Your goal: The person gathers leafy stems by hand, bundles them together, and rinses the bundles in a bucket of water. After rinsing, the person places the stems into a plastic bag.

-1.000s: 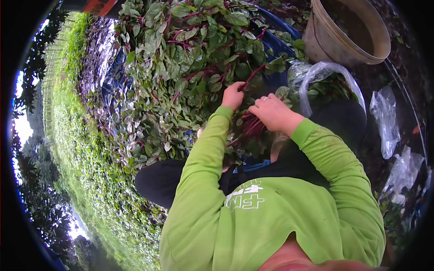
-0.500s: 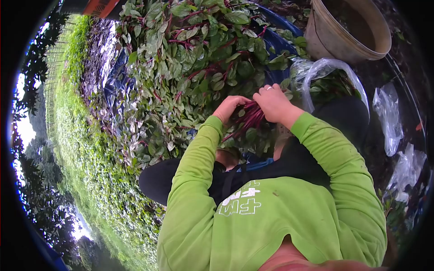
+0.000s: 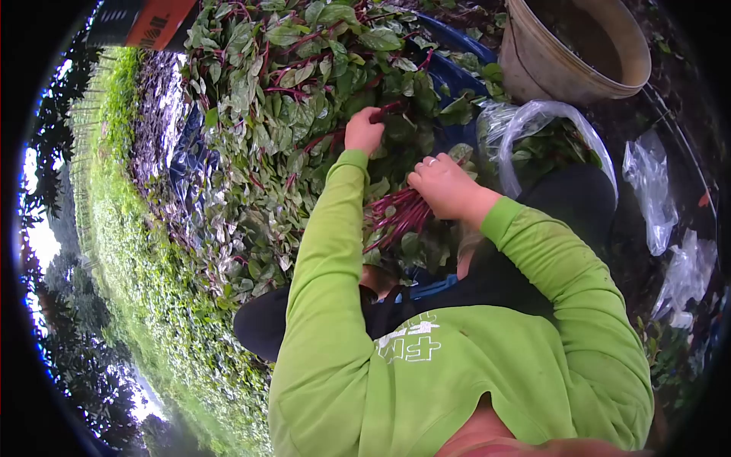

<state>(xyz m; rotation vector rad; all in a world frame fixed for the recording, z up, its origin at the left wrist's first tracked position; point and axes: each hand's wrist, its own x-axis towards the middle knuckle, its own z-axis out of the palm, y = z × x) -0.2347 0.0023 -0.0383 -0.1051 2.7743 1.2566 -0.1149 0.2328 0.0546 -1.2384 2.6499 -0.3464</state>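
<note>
Red-stemmed leafy greens point(image 3: 282, 99) lie in a big heap in front of me. My right hand point(image 3: 449, 187) is closed around a bunch of dark red stems point(image 3: 400, 215), whose cut ends fan out to the left, low over my lap. Farther forward and to the left, my left hand point(image 3: 365, 131) reaches into the heap, its fingers closed on a thick red stem point(image 3: 388, 110). Beside my right hand, a clear plastic bag point(image 3: 525, 126) stands with its mouth open and leafy greens inside.
A dirty beige bucket point(image 3: 525, 72) stands at the upper right. Crumpled clear plastic bags point(image 3: 651, 190) lie at the right. Blue sheeting point(image 3: 457, 72) shows under the heap. An orange and black object point(image 3: 160, 23) is at the upper left. My dark-clothed knees flank the bunch.
My left hand has left the bunch and moved forward onto a stem in the heap. My right hand has shifted slightly back toward me and left, still holding the bunch.
</note>
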